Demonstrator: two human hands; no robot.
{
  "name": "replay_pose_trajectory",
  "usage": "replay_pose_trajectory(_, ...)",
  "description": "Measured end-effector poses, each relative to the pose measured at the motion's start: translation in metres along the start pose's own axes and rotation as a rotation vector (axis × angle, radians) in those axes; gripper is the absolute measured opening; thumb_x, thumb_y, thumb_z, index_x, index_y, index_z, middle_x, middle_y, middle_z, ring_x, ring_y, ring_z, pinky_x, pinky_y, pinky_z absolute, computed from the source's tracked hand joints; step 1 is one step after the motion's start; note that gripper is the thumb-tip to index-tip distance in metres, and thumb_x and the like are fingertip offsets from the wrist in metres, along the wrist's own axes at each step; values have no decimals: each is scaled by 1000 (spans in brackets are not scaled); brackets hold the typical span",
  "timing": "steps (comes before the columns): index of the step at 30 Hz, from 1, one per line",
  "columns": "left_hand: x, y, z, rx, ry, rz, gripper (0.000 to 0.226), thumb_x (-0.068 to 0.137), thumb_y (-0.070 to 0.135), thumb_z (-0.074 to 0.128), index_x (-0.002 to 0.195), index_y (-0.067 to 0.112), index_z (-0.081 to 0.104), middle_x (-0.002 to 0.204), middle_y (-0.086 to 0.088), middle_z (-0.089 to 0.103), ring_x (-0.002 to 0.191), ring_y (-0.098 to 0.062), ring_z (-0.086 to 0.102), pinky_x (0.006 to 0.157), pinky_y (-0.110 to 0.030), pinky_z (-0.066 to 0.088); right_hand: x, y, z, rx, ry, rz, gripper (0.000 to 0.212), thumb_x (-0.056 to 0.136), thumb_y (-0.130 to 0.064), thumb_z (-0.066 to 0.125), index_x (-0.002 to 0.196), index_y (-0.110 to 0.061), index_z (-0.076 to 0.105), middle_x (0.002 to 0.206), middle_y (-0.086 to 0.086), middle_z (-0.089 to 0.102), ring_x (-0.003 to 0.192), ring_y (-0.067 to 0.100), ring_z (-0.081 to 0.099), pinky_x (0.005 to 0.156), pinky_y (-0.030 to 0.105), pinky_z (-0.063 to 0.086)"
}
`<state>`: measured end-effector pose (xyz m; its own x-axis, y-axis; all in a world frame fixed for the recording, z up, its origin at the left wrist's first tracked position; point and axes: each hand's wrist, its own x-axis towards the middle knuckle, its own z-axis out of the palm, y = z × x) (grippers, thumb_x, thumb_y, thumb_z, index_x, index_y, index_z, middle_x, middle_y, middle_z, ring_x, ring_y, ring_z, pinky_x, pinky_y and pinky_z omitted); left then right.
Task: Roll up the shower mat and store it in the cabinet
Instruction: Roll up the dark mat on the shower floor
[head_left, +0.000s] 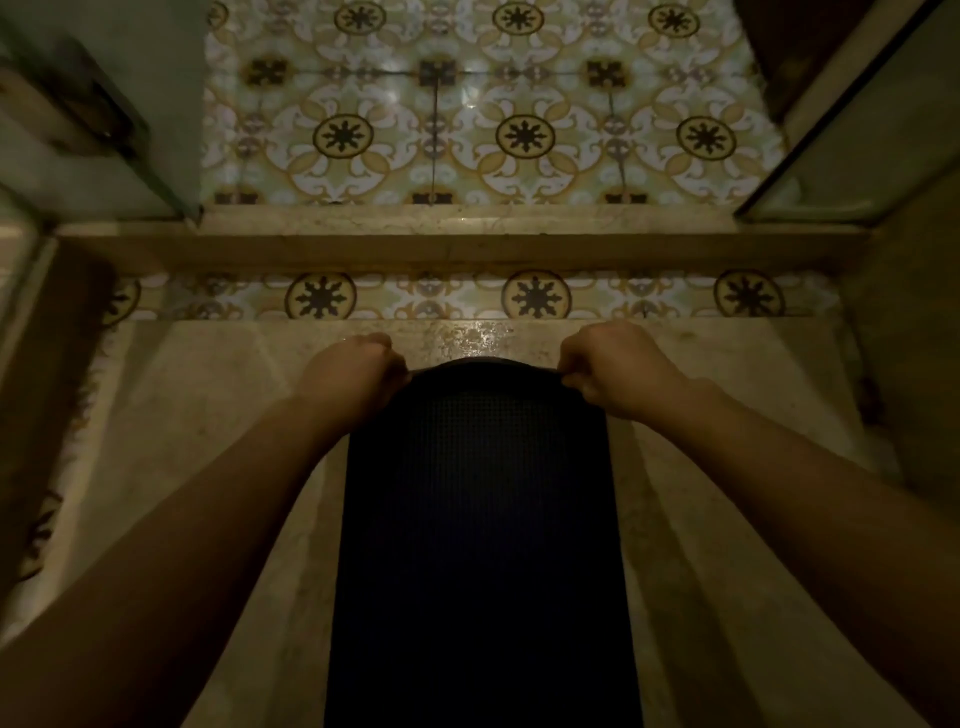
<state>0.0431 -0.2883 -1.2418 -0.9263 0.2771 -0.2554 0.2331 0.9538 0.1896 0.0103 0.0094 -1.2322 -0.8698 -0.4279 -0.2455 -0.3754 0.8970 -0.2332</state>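
A dark blue shower mat (480, 545) with a fine grid texture lies lengthwise on the beige stone floor, running from the bottom edge up to the middle of the view. My left hand (353, 371) pinches the far left corner of the mat. My right hand (610, 371) pinches the far right corner. The far edge between them is lifted a little and curves upward. No cabinet is in sight.
A raised stone threshold (467, 239) crosses the view beyond the mat, with patterned floor tiles (524, 135) on its far side. Glass panels (852, 145) stand at the right, and a pale wall or door (104, 130) at the left.
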Motion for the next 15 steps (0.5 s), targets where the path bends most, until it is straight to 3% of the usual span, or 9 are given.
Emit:
replay_pose_trajectory(4,4,-1,-3,-14,-119,-59,26,91,36,61,106,19,73,132,0,62,107,-23,62,85,-35,52,-6,-2,-5,51,-51,53,13,81,-26,75,94,-23,74,94,4,71,91,22,64,78,33,51)
replay_pose_trajectory(7,2,-1,-1,-36,-164,-93,23,88,40,65,100,23,73,114,2,71,96,-21,66,77,-35,54,-5,-4,-9,69,-98,85,12,81,-36,74,84,-24,73,91,3,69,87,21,62,72,30,45)
replay_pose_trajectory(10,-2,-2,5,-10,-113,-107,14,82,39,72,90,28,70,87,6,67,89,-19,65,62,-28,43,-6,-6,-4,68,-154,79,17,78,-36,79,83,-23,69,89,1,67,86,18,61,68,29,43)
replay_pose_trajectory(12,-2,-1,8,-9,-71,-102,23,80,38,74,100,29,65,94,6,69,90,-18,64,64,-29,45,-8,-8,-1,82,-155,94,25,75,-34,81,92,-22,68,94,2,67,91,21,61,70,31,45)
replay_pose_trajectory(15,0,1,12,13,-70,-60,41,82,35,70,121,28,59,110,2,71,102,-22,63,74,-34,51,-8,-12,5,111,-141,125,52,75,-32,82,122,-21,62,109,5,67,101,23,61,84,33,48)
